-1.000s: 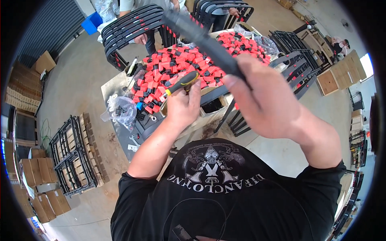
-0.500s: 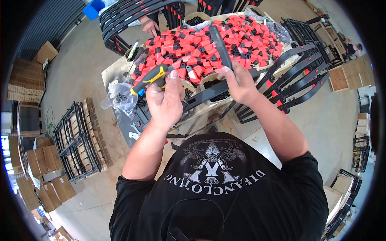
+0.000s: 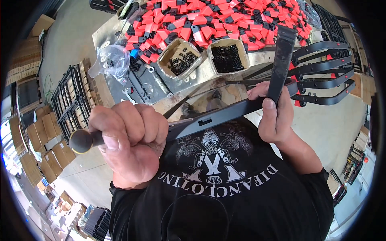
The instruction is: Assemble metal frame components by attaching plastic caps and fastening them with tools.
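Observation:
My left hand (image 3: 130, 138) is closed in a fist around a hand tool; its dark, round handle end (image 3: 80, 141) with a yellow rim pokes out on the left, and the fist hides the rest. My right hand (image 3: 275, 114) grips a flat black bar (image 3: 282, 60) between thumb and fingers, its far end pointing up. A long black frame bar (image 3: 225, 116) with a slot runs slantwise from behind my left fist to my right hand. Whether either hand also grips this bar, I cannot tell.
Beyond my hands, a worktable (image 3: 110, 84) carries a heap of red and black caps (image 3: 217, 20). On its near edge are a box of nuts (image 3: 183, 62), a box of black bolts (image 3: 228, 58), a plastic bag (image 3: 112, 60) and wrenches (image 3: 159, 80). Curved black racks (image 3: 321, 76) stand right.
The view has shifted, bringing the table's near side into sight. My left hand has come down, left and closer, turning the tool. The flat bar has moved right with my right hand. A co-worker's hand has left view.

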`<state>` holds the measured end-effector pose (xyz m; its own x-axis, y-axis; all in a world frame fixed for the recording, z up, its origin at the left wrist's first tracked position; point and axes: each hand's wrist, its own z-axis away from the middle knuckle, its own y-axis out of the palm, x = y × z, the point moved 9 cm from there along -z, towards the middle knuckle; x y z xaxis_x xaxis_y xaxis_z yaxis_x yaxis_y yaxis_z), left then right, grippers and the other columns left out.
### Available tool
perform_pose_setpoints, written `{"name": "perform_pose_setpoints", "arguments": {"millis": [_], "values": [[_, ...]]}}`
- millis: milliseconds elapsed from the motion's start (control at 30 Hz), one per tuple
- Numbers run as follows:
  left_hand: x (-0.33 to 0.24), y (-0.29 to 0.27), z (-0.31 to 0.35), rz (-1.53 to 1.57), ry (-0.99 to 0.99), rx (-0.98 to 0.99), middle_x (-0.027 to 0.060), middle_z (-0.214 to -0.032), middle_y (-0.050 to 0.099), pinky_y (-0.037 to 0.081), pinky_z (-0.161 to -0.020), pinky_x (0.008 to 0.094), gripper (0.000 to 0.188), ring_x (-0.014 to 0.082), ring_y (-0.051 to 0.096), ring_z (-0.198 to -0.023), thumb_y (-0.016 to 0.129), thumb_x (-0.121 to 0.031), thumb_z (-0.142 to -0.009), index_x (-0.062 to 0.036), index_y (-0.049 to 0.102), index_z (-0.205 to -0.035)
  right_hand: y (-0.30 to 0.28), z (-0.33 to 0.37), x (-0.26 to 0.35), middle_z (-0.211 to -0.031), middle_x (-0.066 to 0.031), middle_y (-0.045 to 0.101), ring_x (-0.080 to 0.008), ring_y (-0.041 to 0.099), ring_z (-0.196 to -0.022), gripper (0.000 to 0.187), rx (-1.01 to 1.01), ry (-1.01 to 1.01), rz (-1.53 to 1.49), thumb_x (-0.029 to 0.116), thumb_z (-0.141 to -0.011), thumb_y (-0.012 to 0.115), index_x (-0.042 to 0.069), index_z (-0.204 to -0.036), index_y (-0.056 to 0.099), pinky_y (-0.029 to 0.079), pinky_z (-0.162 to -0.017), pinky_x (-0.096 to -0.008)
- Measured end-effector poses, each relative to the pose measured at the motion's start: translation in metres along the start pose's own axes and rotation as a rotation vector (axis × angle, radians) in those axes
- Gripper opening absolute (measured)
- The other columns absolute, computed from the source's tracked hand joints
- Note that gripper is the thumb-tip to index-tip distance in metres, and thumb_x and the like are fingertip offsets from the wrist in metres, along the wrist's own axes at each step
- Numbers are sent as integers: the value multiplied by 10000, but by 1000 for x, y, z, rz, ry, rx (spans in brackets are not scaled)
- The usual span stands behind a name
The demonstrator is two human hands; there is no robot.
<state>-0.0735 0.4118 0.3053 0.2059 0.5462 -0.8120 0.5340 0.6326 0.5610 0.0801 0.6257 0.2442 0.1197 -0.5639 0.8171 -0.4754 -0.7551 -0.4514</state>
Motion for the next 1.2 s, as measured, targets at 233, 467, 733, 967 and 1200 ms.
{"name": "perform_pose_setpoints", "arguments": {"millis": [233, 467, 733, 967, 1200], "values": [[15, 0, 3, 29, -105, 1, -42, -712, 317, 237, -475, 253, 388, 76, 258, -556, 580, -358, -1069, -150, 340, -845, -1, 4, 2, -966, -162, 652, -274, 653, -829, 209, 46, -4, -7, 112, -1020, 466, -64, -1098, 547, 520, -780, -365], [26, 0, 4, 51, -144, -24, -31, -704, 347, 243, -454, 256, 354, 85, 270, -537, 593, -355, -1063, -141, 379, -878, 0, 11, 0, -948, -167, 647, -295, 671, -893, 280, 77, 63, -41, 198, -1036, 419, -54, -1089, 528, 493, -936, -461], [42, 2, 6, 64, -163, 46, -11, -697, 375, 242, -428, 259, 321, 83, 287, -509, 594, -327, -1064, -124, 398, -909, -1, 13, -1, -953, -170, 657, -295, 674, -897, 263, 67, 27, -97, 191, -1010, 467, -51, -1079, 543, 485, -945, -482], [50, 5, 12, 33, -139, 80, -5, -663, 386, 206, -389, 262, 343, 72, 267, -463, 607, -323, -1055, -111, 387, -898, 1, 12, 0, -914, -170, 657, -310, 686, -885, 286, 82, 54, -79, 257, -1010, 442, -18, -1054, 509, 471, -965, -522], [51, 6, 23, 9, -120, 71, -5, -654, 401, 239, -393, 258, 340, 64, 282, -457, 642, -306, -1033, -108, 391, -916, 2, 19, 1, -879, -157, 658, -314, 697, -887, 310, 91, 39, -64, 301, -1041, 398, 11, -1136, 451, 459, -971, -540]]}}
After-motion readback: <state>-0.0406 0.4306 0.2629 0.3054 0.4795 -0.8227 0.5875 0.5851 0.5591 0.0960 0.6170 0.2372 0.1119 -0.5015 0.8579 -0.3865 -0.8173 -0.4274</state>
